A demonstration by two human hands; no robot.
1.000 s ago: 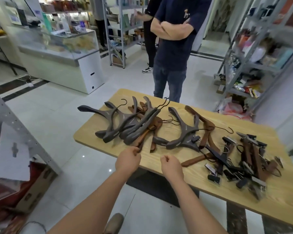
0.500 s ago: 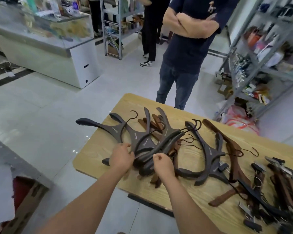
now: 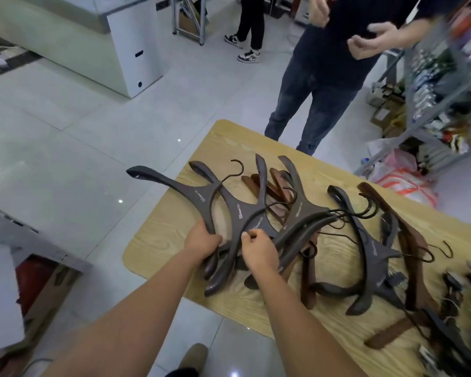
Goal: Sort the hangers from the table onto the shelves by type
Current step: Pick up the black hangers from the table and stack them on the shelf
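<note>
Several dark grey wide-shouldered hangers lie fanned in a pile at the left end of the light wooden table. My left hand grips the lower arm of the leftmost grey hanger. Beside it, my right hand curls round the arms of the grey hangers in the middle of the pile. Brown wooden hangers lie under and behind the grey ones. More grey hangers and a long brown hanger lie to the right. Clip hangers are heaped, blurred, at the far right.
A person in a dark shirt and jeans stands at the table's far side, hands raised. A metal shelf unit full of goods stands at the right, with plastic bags below. A white counter is far left, a grey rack near left.
Both hands went forward from the table's near edge onto the grey hanger pile and took hold of it. The view has moved closer and tilted down. The standing person unfolded their arms.
</note>
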